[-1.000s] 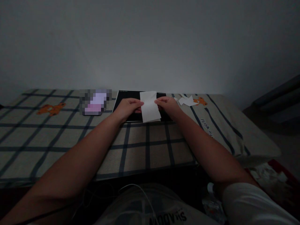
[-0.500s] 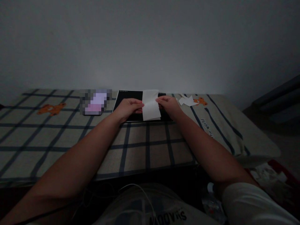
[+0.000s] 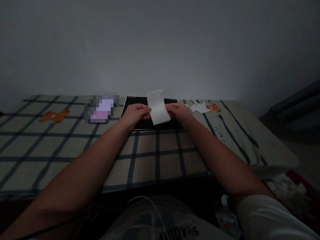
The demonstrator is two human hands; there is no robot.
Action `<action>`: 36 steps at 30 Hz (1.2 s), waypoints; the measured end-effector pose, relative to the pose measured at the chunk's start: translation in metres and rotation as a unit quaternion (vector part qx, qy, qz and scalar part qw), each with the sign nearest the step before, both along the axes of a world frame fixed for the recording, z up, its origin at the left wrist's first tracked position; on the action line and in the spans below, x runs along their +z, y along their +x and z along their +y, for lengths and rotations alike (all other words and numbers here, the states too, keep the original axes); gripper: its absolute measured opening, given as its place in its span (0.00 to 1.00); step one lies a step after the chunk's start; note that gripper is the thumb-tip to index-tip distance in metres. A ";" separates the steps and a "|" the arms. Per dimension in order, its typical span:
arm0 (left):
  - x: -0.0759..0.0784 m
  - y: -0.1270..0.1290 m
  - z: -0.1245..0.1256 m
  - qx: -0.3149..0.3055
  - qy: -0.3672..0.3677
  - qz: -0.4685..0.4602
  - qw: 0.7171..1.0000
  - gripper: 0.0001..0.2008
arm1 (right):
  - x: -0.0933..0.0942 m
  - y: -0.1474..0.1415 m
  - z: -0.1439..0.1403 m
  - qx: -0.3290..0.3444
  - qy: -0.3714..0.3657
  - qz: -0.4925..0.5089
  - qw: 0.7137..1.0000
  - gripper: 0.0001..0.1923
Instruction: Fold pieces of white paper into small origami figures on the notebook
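A white sheet of paper [image 3: 158,107] is pinched at its left edge by my left hand [image 3: 136,114] and at its right edge by my right hand [image 3: 178,113]. The sheet is lifted and tilted, its top end curling up toward the wall. Under both hands lies a flat black pad [image 3: 140,124] on the checked cloth. The room is dim.
A checked cloth with orange bear prints [image 3: 53,116] covers the surface [image 3: 155,156]. A blurred pink-and-white object [image 3: 101,109] lies left of the pad. White paper scraps [image 3: 199,107] lie to the right. A grey wall stands behind; a dark edge and clutter are at the right.
The paper lay down over the pad before; now both hands have raised it and its top end has risen and curled above the pad's far edge.
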State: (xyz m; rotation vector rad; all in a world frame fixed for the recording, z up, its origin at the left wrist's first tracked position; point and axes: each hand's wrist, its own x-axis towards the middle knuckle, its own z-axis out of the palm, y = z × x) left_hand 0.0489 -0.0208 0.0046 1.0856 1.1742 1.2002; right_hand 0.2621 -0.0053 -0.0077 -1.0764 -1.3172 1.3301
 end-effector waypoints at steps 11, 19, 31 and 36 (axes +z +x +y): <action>-0.001 0.000 0.000 0.000 0.001 -0.038 0.999 0.06 | 0.001 0.000 -0.001 -0.001 -0.027 -0.031 0.999 0.04; -0.007 -0.004 0.005 0.027 0.028 -0.036 0.999 0.07 | 0.008 -0.002 -0.010 0.058 -0.049 -0.080 0.994 0.08; -0.004 -0.001 0.002 -0.002 0.010 -0.043 0.999 0.09 | 0.008 -0.003 -0.009 0.034 -0.018 -0.088 0.995 0.07; 0.000 0.000 -0.003 -0.073 -0.047 -0.032 0.996 0.05 | 0.010 -0.003 -0.009 0.011 -0.024 -0.077 0.997 0.08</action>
